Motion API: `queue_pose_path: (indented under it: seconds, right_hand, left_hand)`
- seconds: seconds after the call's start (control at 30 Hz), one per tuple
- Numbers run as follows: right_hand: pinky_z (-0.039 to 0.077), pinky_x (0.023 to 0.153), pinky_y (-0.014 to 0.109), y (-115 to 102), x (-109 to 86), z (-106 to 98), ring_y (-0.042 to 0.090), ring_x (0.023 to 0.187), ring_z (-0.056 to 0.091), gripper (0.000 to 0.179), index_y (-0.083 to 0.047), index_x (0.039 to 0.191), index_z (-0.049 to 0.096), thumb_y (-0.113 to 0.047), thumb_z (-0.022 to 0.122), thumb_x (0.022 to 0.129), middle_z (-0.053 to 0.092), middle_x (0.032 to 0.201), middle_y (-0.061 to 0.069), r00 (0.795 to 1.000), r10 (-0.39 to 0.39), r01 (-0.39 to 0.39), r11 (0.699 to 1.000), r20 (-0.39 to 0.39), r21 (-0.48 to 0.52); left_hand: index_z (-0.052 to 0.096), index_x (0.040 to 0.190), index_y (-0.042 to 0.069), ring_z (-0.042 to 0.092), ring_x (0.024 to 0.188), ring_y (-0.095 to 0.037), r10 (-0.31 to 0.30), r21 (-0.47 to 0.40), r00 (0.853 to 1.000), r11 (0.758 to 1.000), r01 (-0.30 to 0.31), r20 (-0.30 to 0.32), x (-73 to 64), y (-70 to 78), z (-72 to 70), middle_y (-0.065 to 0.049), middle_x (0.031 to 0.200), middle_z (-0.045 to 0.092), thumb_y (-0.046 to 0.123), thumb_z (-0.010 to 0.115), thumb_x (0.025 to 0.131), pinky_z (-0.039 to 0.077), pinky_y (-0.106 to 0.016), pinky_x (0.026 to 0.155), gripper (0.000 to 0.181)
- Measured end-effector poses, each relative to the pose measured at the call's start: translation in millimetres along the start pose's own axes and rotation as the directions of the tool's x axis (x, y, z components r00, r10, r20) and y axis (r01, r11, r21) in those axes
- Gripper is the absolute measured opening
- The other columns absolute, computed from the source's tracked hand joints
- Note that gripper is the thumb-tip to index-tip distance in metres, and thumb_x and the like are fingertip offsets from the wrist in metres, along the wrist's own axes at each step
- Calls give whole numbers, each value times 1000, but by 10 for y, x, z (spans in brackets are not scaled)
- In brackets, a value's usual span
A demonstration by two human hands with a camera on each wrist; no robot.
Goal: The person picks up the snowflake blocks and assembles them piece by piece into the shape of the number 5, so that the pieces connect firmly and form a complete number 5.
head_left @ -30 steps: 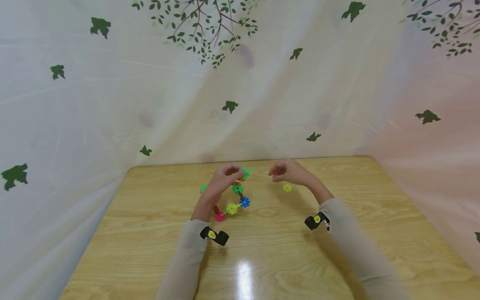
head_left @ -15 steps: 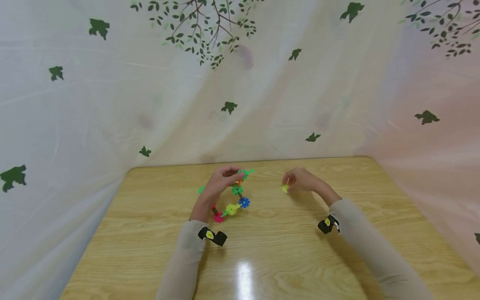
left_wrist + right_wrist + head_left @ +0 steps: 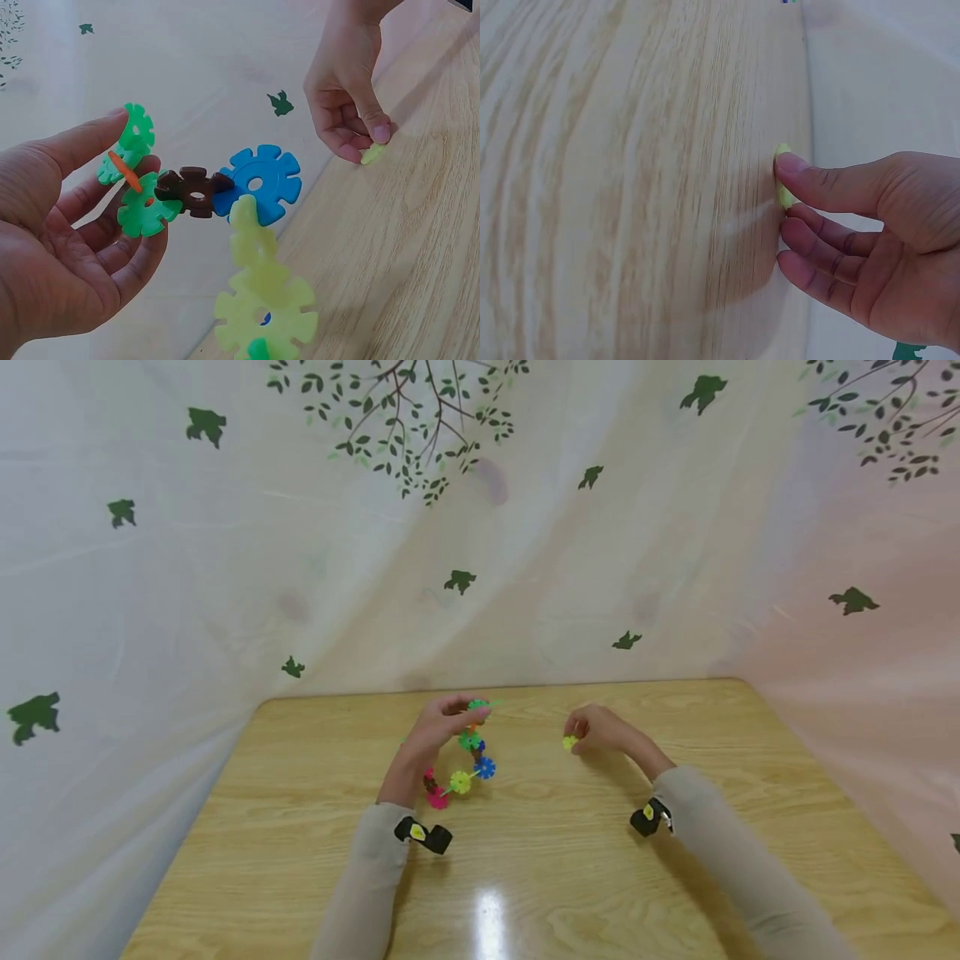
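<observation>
left hand (image 3: 442, 727): grip clamps green end of disc chain (image 3: 180, 187), presumably to steady its dangling length | right hand (image 3: 603, 728): grip pinches lone yellow disc (image 3: 568, 743) at the desk (image 3: 555, 860) surface, likely because so thin a piece needs fingertips

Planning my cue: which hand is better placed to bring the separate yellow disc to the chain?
Probably the right hand: it pinches the separate yellow notched disc, while the left hand holds the chain of linked discs.

Forearms (image 3: 358, 889) extend forward, left hand (image 3: 437, 727) and right hand (image 3: 606, 731) each pinching with bent fingers (image 3: 821, 283).
</observation>
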State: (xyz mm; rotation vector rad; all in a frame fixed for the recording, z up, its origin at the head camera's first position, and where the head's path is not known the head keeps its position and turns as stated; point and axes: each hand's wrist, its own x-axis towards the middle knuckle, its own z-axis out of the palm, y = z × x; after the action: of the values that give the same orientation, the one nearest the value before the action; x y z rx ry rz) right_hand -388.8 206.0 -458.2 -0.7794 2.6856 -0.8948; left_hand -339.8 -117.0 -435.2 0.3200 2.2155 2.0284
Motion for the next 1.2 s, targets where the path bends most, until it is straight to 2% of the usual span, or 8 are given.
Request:
queue_pose_path:
  seconds: [0.17, 0.33, 0.43, 0.57, 0.73, 0.8, 1.0, 1.2]
  right_hand:
    - [49, 73, 31, -39, 30, 44, 23, 83, 59, 24, 4, 96, 65, 4, 81, 78, 65, 89, 19, 1000, 6, -6, 1000, -15, 29]
    - [52, 76, 31, -93, 72, 87, 24, 87, 62, 16, 3, 97, 64, 4, 75, 85, 67, 94, 18, 999, 4, -1, 997, -47, 72]
    - [52, 73, 27, -142, 101, 111, 20, 87, 62, 12, 4, 99, 64, 5, 71, 89, 69, 96, 18, 997, -12, 23, 991, -80, 131]
    - [54, 68, 27, -299, 120, 122, 16, 82, 63, 18, 8, 109, 66, 4, 70, 92, 69, 94, 19, 993, -21, 48, 968, -112, 246]
    - [58, 73, 38, -592, 128, 91, 31, 83, 66, 27, 7, 121, 67, -2, 67, 96, 70, 95, 19, 989, -38, 81, 948, -143, 307]
    - [58, 75, 37, -693, 137, 77, 37, 87, 65, 27, 5, 122, 68, -5, 66, 97, 70, 98, 20, 985, -45, 97, 942, -165, 322]
    - [58, 72, 25, -892, 167, 87, 36, 90, 68, 25, 4, 121, 69, -8, 67, 98, 71, 103, 21, 952, -35, 164, 897, -305, 411]
    - [61, 73, 31, -1012, 144, 132, 34, 86, 70, 19, 0, 113, 71, -8, 71, 95, 71, 99, 18, 905, -34, 251, 847, -424, 469]
  left_hand:
    - [70, 120, 7, 63, 87, -12, -7, -2, 1000, 1000, 7, -13, -6, -4, -14, 7, 89, 70, 27, 75, 94, 50, -30, 86, 33]
    - [71, 120, 11, 63, 86, -12, -14, -1, 1000, 1000, 14, -16, -14, 4, -35, 6, 92, 69, 28, 75, 94, 51, -31, 87, 31]
    - [72, 120, 12, 63, 87, -12, -16, 8, 1000, 1000, 16, -15, -20, 17, -45, 6, 93, 69, 28, 75, 94, 51, -31, 88, 30]
    - [72, 119, 13, 63, 88, -14, -21, 17, 1000, 1000, 21, -15, -29, 35, -54, 5, 93, 69, 29, 75, 94, 50, -33, 90, 31]
    - [73, 118, 14, 62, 90, -17, -31, 22, 999, 999, 31, -16, -31, 43, -58, 3, 94, 68, 31, 76, 93, 50, -37, 92, 31]
    - [73, 118, 14, 62, 91, -18, -30, 19, 999, 999, 31, -18, -27, 39, -58, 3, 94, 68, 32, 77, 92, 50, -38, 92, 31]
    - [73, 116, 13, 64, 94, -20, -24, 2, 1000, 1000, 24, -7, -9, 15, -42, 2, 101, 70, 31, 77, 92, 52, -36, 91, 30]
    - [72, 118, 9, 62, 90, -16, 6, 0, 1000, 1000, -6, 12, 4, -18, -19, 2, 100, 69, 29, 76, 93, 51, -33, 86, 32]
